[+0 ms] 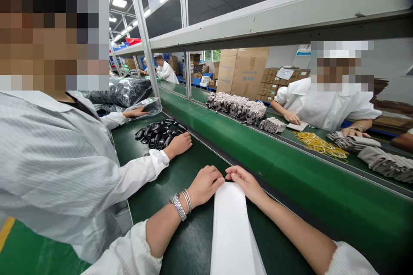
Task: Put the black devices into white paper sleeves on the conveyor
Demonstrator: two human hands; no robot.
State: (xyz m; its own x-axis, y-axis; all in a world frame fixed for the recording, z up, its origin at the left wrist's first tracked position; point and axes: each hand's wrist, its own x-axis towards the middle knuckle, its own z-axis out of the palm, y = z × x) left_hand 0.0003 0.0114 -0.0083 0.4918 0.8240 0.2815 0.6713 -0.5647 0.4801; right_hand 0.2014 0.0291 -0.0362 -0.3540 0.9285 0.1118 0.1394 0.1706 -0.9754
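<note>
Left grip (204,184), right grip (245,181), white sheets (230,227) between

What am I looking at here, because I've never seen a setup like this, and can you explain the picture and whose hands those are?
There's no machine doing the handling: a camera worn on a person's head looks forward and down, giving this single view. The wearer's left hand and right hand reach in from the bottom. Both are at the far end of a layered white strip over a dark green table; how firmly they hold it, I can't tell. To the left, another person's hand is beside a pile of black items. Beyond the long green divider, a person in white is near gray bundles and yellow bands.
</note>
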